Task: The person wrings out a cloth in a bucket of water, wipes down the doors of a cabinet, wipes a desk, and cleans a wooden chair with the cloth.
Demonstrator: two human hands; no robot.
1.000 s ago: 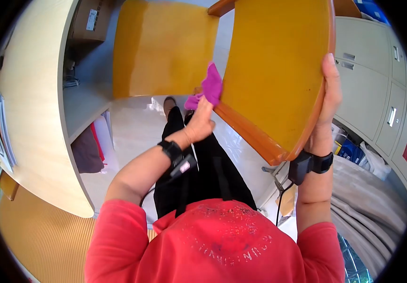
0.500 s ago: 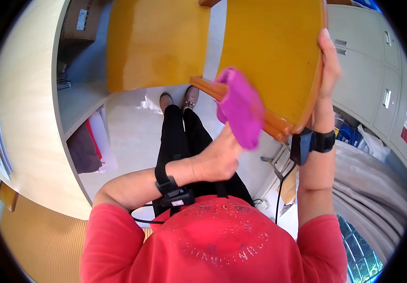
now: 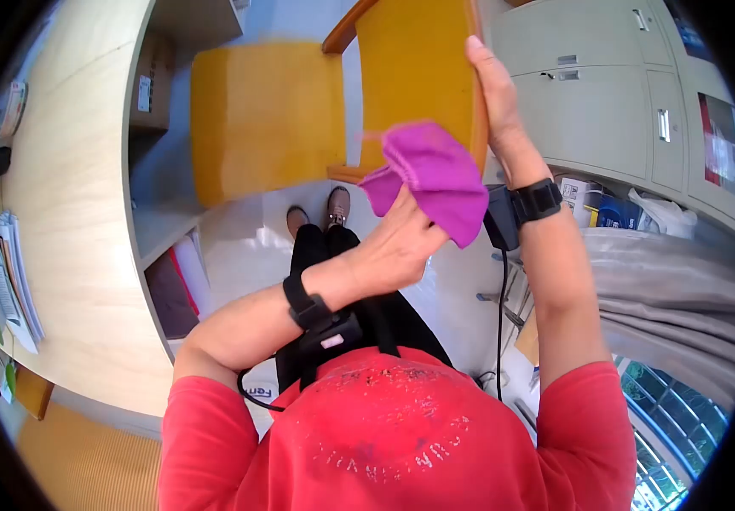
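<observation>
A yellow-brown wooden chair [image 3: 269, 119] is in front of me, its two broad panels facing up towards the camera. My right hand [image 3: 499, 94] is closed on the outer edge of its right panel [image 3: 418, 64], with most of its fingers hidden behind the wood. My left hand [image 3: 397, 243] grips a purple cloth [image 3: 440, 175], which is bunched over the fingers and overlaps the panel's lower corner. I cannot tell whether the cloth touches the wood. Each wrist carries a black strapped device.
On the left stands a pale wooden desk [image 3: 65, 162] with open shelves, a cardboard box [image 3: 154, 81] and papers [image 3: 9, 272]. Grey metal cabinets [image 3: 589, 111] line the right side, beside a grey curtain [image 3: 657, 272]. A black cable [image 3: 504, 324] hangs from the right wrist device.
The chair and my right hand now appear farther left and higher in view. The cloth has come off the lower wooden rail and spread wider over my left hand.
</observation>
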